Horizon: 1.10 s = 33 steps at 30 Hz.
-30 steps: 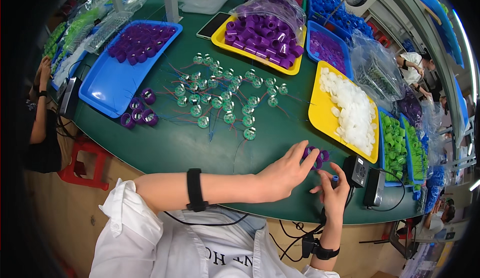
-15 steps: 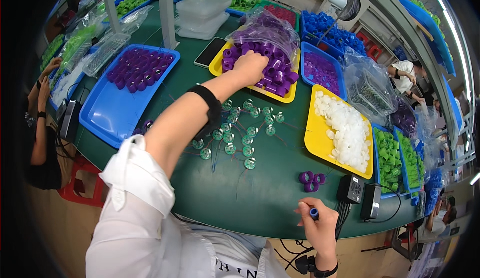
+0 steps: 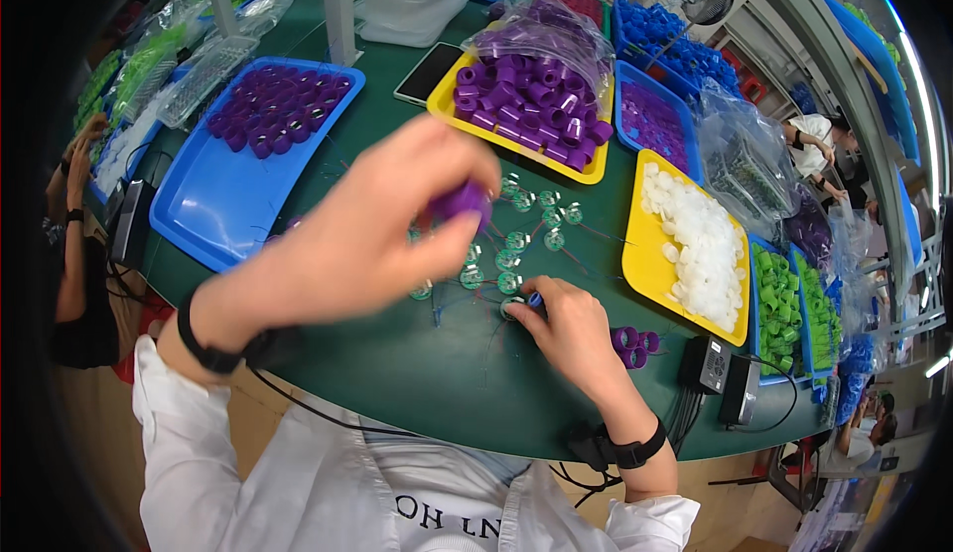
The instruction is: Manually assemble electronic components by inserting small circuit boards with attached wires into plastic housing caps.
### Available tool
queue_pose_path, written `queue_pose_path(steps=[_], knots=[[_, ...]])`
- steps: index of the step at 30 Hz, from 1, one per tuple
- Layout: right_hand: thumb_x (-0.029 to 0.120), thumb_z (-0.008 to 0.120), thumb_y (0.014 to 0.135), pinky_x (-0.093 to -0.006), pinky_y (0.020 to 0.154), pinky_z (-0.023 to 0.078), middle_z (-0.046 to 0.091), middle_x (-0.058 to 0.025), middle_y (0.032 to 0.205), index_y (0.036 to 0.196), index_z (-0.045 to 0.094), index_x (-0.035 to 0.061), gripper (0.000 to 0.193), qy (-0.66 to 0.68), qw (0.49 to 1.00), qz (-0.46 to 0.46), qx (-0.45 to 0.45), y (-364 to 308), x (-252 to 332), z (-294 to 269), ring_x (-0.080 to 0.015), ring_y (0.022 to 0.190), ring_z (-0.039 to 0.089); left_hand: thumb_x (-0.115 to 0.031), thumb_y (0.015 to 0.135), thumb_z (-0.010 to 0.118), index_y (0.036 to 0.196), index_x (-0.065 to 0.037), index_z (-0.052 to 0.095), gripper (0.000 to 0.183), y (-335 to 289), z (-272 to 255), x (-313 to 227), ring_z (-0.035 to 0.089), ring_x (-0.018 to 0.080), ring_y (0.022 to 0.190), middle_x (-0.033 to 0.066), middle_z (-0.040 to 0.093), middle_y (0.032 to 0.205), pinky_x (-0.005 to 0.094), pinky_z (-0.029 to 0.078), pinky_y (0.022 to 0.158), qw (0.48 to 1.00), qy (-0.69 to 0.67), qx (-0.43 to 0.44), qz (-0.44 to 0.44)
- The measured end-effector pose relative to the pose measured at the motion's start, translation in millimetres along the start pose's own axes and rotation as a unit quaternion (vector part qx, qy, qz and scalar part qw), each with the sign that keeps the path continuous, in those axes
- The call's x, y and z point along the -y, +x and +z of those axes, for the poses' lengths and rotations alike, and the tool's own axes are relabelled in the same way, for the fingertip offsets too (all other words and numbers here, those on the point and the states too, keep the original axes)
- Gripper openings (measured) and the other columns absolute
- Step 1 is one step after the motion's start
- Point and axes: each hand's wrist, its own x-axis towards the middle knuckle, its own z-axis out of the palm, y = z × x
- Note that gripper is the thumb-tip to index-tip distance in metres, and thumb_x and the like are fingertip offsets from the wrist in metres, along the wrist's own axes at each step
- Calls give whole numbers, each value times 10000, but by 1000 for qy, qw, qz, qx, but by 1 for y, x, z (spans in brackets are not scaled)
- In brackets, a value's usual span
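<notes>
A purple plastic cap (image 3: 467, 205) is between the thumb and fingers of my left hand (image 3: 382, 214), which is blurred and raised over the table. My right hand (image 3: 574, 329) is closed round a blue pen-like tool (image 3: 536, 300), mostly hidden by its fingers. Its thumb and fingertip meet at a small round green circuit board (image 3: 511, 307) at the near end of the group. Several more such circuit boards (image 3: 508, 260) with thin wires lie beyond. Beside my right hand stand several purple rings (image 3: 629, 339).
At the back, a yellow tray (image 3: 596, 172) holds purple caps under a plastic bag. A yellow tray (image 3: 635, 254) of white pieces is on the right, a blue tray (image 3: 199, 219) of purple rings on the left. Black power adapters (image 3: 703, 365) sit at the right edge.
My left hand has come back from the yellow tray with a purple cap. My right hand has moved forward and left, from the table's near edge to the circuit boards.
</notes>
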Motion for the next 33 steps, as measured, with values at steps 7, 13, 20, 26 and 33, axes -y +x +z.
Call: queue_pose_path(steps=[7, 13, 20, 26, 33], knots=[[85, 637, 735, -416, 595, 495, 598, -126, 766, 774, 560, 28, 103, -87, 996, -16, 27, -17, -3, 10, -325, 687, 609, 64, 725, 637, 1011, 6, 486, 328, -103, 45, -14, 576, 222, 878, 116, 474, 951, 307, 480, 738, 961, -247, -49, -112], [-31, 600, 652, -367, 616, 509, 619, -97, 899, 912, 620, 56, 275, -64, 986, -149, 41, -29, -10, 3, -288, 738, 621, 64, 698, 710, 1019, 20, 537, 367, -123, 81, -8, 584, 162, 936, 118, 516, 1069, 258, 530, 777, 913, -383, -96, -103], [149, 657, 805, -365, 561, 483, 617, -125, 846, 856, 616, 22, 143, 29, 996, -10, -88, -35, 9, -6, -298, 683, 613, 37, 662, 745, 1061, -14, 600, 427, -133, 81, -2, 597, 177, 906, 107, 568, 1044, 276, 517, 764, 952, -278, -93, -90], [256, 684, 776, -386, 490, 452, 569, -128, 645, 710, 545, 16, 285, -144, 989, 11, -24, -35, 14, 19, -310, 567, 578, 119, 677, 715, 1114, 11, 511, 494, -136, 90, -18, 585, 215, 969, 188, 532, 1107, 312, 502, 824, 892, -417, -132, -115], [149, 640, 765, -397, 506, 457, 583, -131, 706, 748, 565, 15, 154, -111, 992, 55, -18, -46, 11, 15, -313, 579, 581, 119, 666, 723, 1086, 12, 509, 482, -137, 84, -17, 598, 227, 935, 200, 569, 1033, 318, 505, 803, 923, -364, -118, -39]])
